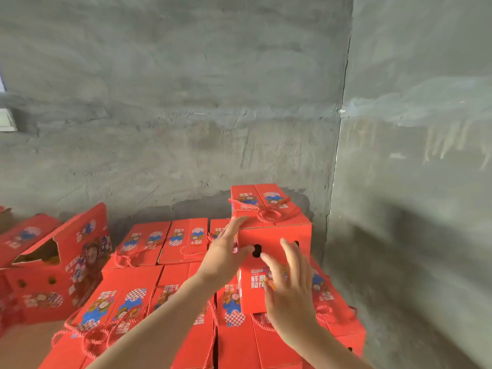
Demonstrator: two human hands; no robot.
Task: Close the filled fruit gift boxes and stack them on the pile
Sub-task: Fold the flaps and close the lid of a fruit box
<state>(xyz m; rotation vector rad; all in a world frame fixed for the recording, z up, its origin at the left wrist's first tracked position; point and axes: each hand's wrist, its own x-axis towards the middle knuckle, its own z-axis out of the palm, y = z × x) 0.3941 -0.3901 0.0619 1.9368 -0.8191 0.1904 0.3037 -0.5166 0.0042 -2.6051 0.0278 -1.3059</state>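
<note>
A: Stacking step, head view — closed gift box (274, 235) sits on the pile (149, 288) by the corner wall (399, 182). My left hand (226, 251) spread flat on its side, right hand (287, 294) fingers wide, holding nothing.

B: Next?

A: Probably fetching the open-flapped box (56, 265) at left; it needs closing.

The single head view looks forward and down, close over the stacked red boxes (165, 265), facing a grey wall (186, 102).
</note>
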